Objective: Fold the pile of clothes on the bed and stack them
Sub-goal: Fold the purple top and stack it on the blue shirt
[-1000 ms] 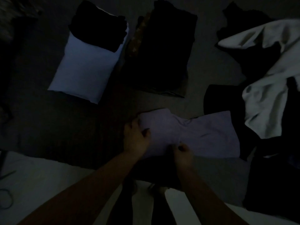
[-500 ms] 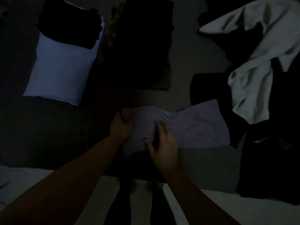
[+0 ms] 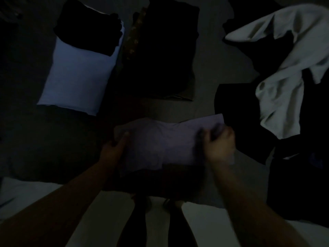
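Hands (image 3: 114,148) (image 3: 219,145) — lilac garment (image 3: 160,143), half-folded

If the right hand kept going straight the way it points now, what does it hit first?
Probably the black garment just beyond the purple garment that the right hand grips; depth is unclear in this dim view.

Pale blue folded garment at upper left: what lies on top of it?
A folded black garment lies on the far end of the pale blue folded garment, covering that end. Anything beneath the blue one is hidden.

The dark bed (image 3: 210,65) carries a pale folded stack (image 3: 74,77) at ten o'clock, dark folded clothes (image 3: 165,50) at twelve, a white heap (image 3: 284,82) at two and a lilac garment (image 3: 160,145) at centre.
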